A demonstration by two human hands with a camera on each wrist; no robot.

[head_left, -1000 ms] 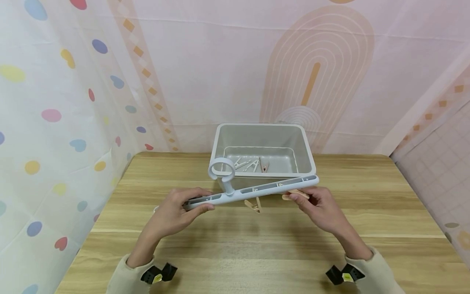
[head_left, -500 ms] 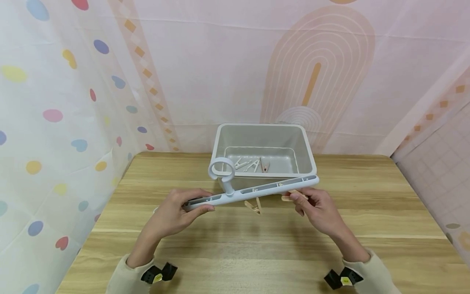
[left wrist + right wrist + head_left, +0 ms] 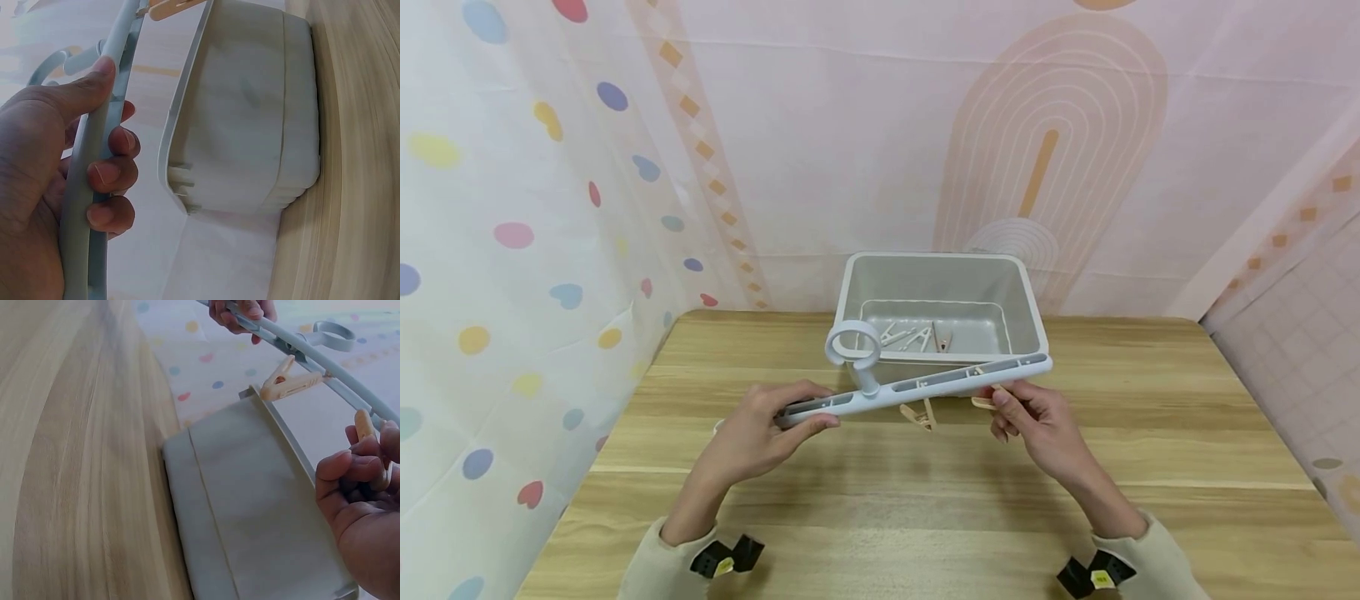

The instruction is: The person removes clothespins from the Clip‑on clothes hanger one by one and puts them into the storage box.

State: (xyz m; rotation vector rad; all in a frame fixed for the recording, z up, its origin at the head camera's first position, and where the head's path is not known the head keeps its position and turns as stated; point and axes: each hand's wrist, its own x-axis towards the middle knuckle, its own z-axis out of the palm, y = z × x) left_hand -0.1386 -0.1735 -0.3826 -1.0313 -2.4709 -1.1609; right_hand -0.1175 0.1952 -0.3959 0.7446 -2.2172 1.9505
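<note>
The left hand [image 3: 767, 427] curls round one end of the hanger [image 3: 940, 388], seemingly light, stiff and best held lengthwise, while the right hand [image 3: 1047, 429] pinches a peg [image 3: 983, 403].

No text can be read; yellow labels [image 3: 724, 567] are borne by black wrist devices [image 3: 703, 561] toward the counter's [image 3: 887, 525] near edge, too small to be made out.

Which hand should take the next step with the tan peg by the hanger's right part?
Right, I'd judge: the right hand pinches that peg, close by the hanger. The left hand is occupied gripping the hanger's opposite end.
</note>
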